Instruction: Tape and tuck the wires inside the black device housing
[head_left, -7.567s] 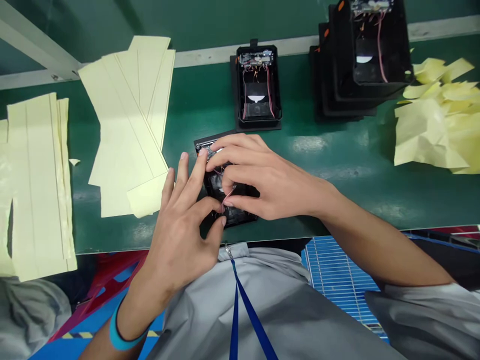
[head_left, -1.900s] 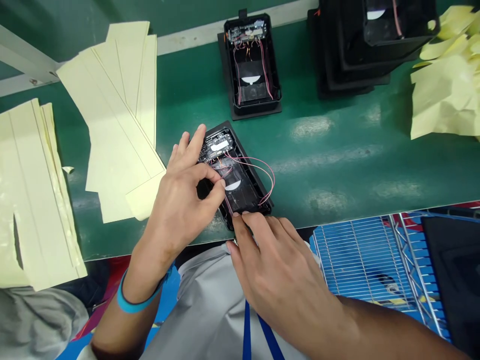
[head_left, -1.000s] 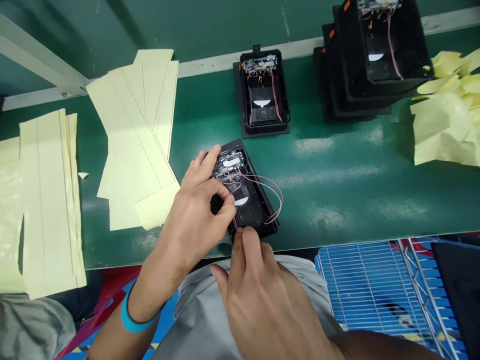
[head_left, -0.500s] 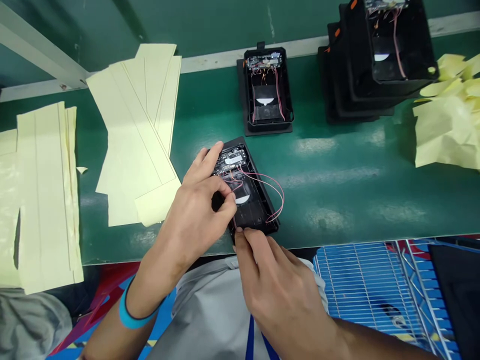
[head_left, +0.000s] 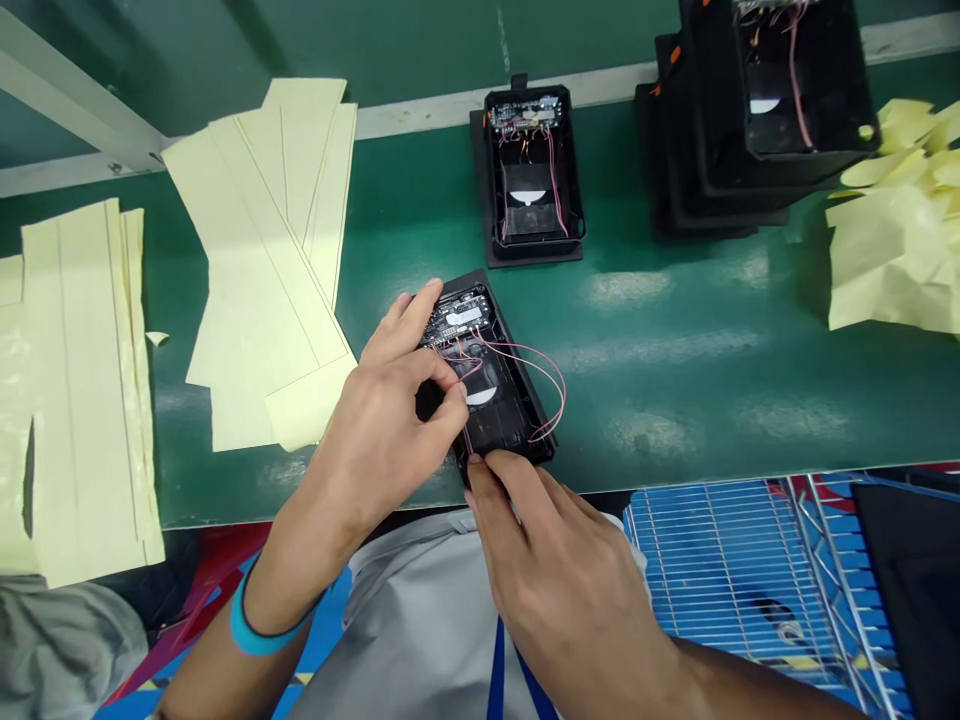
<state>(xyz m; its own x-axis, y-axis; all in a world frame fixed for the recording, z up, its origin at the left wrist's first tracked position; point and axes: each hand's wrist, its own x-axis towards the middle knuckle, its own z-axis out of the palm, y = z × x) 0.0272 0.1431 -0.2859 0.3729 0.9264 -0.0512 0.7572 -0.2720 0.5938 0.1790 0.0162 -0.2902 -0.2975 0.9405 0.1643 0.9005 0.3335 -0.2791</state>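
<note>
A black plastic housing (head_left: 502,415) lies tilted at the table's front edge, with a circuit board (head_left: 459,316) at its far end. Thin pink wires (head_left: 561,385) run from the board; one pair loops out over the right wall. My left hand (head_left: 397,400) rests along the housing's left side, thumb and index finger pinched on a pink wire inside. At the near left corner, my right hand (head_left: 551,540) has its thumb and index fingertip pressed close together by the lower end of that wire. Whether the right fingertips grip the wire is hidden.
A second open housing (head_left: 534,180) with board and wires stands behind. To its right is a stack of black housings (head_left: 772,130), beside crumpled yellow paper (head_left: 896,250). Yellow paper sheets (head_left: 262,270) lie to the left. A wire rack (head_left: 720,570) stands below the table edge.
The view has shifted slightly. Both hands keep almost the same places on the housing; the right fingertips have shifted a little at the near corner.
</note>
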